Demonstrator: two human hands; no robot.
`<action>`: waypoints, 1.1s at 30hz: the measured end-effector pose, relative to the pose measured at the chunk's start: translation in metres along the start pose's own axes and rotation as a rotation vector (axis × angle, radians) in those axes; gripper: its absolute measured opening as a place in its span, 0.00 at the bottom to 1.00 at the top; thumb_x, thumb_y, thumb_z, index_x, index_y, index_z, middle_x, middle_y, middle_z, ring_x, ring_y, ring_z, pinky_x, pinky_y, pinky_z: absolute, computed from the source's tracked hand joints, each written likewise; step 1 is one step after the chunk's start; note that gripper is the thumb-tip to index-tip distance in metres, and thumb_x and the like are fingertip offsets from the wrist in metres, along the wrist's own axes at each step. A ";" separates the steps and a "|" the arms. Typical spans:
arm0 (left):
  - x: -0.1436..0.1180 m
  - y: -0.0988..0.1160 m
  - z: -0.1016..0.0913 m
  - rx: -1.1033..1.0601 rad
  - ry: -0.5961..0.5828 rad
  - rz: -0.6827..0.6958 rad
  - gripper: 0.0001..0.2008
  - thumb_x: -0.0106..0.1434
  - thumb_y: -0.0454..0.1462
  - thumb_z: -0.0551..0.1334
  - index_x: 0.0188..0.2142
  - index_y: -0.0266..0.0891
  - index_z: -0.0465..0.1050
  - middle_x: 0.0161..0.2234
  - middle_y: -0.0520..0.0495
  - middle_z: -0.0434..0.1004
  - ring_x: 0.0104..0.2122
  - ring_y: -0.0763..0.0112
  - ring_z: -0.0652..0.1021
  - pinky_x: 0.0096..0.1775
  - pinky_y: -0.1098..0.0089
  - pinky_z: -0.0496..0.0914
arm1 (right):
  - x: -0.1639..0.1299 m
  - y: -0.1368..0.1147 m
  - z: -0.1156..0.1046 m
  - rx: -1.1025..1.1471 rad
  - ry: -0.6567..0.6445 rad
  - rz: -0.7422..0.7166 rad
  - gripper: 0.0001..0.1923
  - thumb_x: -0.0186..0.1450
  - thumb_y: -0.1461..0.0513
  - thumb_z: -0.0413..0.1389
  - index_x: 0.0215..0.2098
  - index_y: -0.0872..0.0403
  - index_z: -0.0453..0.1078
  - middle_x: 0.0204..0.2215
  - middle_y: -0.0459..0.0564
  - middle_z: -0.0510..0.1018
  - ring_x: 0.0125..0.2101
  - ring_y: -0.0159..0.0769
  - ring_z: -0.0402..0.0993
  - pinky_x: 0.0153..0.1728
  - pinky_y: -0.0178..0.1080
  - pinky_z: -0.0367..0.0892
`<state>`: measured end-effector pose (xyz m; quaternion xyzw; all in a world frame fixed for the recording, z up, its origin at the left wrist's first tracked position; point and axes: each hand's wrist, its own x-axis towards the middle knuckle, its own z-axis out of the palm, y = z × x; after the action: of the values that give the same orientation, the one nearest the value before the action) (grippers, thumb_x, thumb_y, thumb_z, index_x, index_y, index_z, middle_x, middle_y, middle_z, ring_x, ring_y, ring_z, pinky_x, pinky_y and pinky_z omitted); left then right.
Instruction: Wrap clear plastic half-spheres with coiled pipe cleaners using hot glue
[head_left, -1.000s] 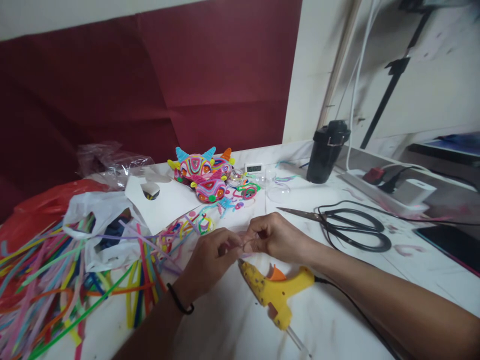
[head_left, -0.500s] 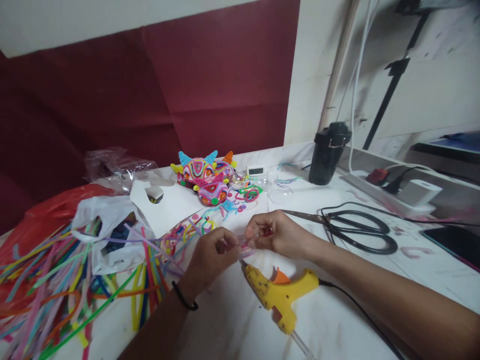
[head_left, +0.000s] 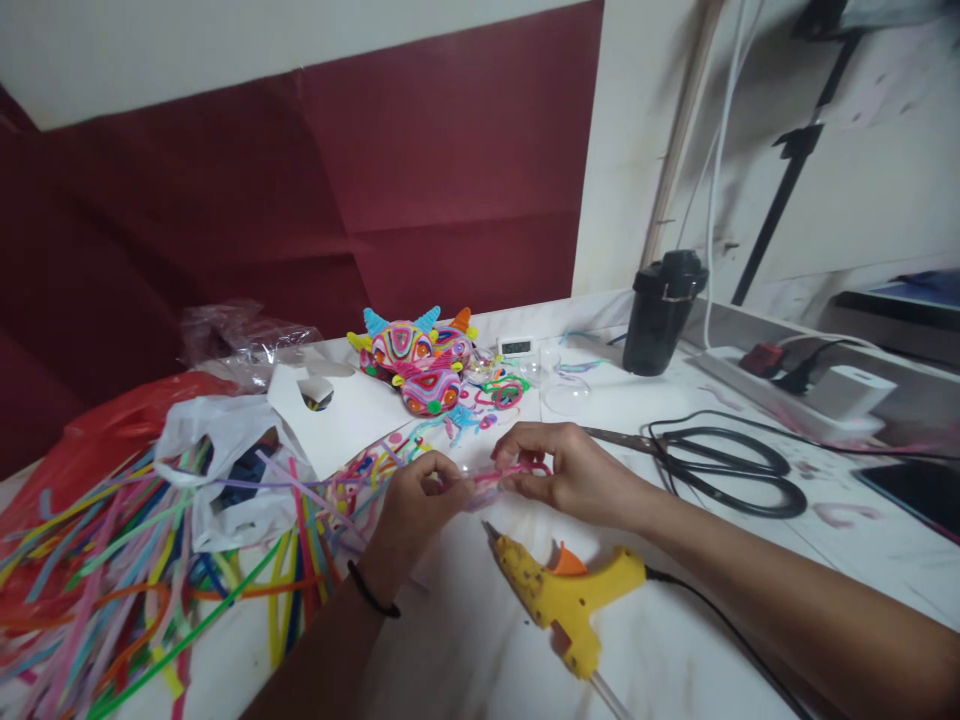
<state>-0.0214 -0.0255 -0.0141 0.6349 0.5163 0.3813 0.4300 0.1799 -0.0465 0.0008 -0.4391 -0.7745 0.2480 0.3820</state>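
Observation:
Between my fingertips runs a short pink pipe cleaner (head_left: 491, 477), with a pink loop of it showing at the right fingers. My left hand (head_left: 420, 503) pinches its left end between thumb and forefinger; a dark band circles that wrist. My right hand (head_left: 562, 463) is closed on the other end, thumb below and fingers above. Just under the hands a yellow glue gun (head_left: 544, 590) with an orange trigger lies on its side, its nozzle toward them and a clear glue stick (head_left: 609, 695) at its rear. Something pale and purplish below the pipe cleaner is too blurred to name.
Loose colourful pipe cleaners (head_left: 112, 570) and plastic bags cover the left. Decorated horned heads (head_left: 420, 360) stand at the back. Large black scissors (head_left: 720, 470), a black cup (head_left: 664, 315), a power strip (head_left: 802, 395) and a phone (head_left: 915, 500) are on the right.
My hands have drawn slightly apart, and the pink pipe cleaner shows more plainly between them. The whole view has shifted a little. The glue gun lies as before.

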 end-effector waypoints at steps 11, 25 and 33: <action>0.000 0.001 0.002 -0.026 0.002 -0.024 0.12 0.44 0.42 0.65 0.20 0.39 0.64 0.12 0.61 0.57 0.12 0.82 0.59 0.15 0.78 0.50 | 0.001 -0.001 0.003 -0.168 0.070 -0.252 0.07 0.63 0.68 0.54 0.30 0.55 0.73 0.28 0.50 0.75 0.31 0.36 0.70 0.33 0.37 0.64; 0.001 -0.002 0.003 -0.044 0.020 -0.020 0.11 0.44 0.41 0.64 0.19 0.39 0.64 0.13 0.60 0.59 0.11 0.82 0.59 0.15 0.78 0.52 | 0.000 0.000 0.005 -0.177 0.077 -0.191 0.08 0.64 0.70 0.54 0.29 0.55 0.71 0.28 0.48 0.77 0.30 0.35 0.71 0.35 0.38 0.63; 0.005 -0.008 0.000 -0.045 0.007 -0.051 0.10 0.44 0.42 0.63 0.20 0.40 0.64 0.11 0.61 0.58 0.10 0.81 0.60 0.14 0.77 0.51 | 0.000 0.007 0.004 -0.267 0.200 -0.253 0.06 0.67 0.66 0.52 0.33 0.53 0.68 0.29 0.49 0.77 0.33 0.39 0.72 0.38 0.41 0.62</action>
<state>-0.0231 -0.0196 -0.0218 0.6106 0.5251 0.3839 0.4517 0.1799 -0.0427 -0.0069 -0.4076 -0.8075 0.0482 0.4235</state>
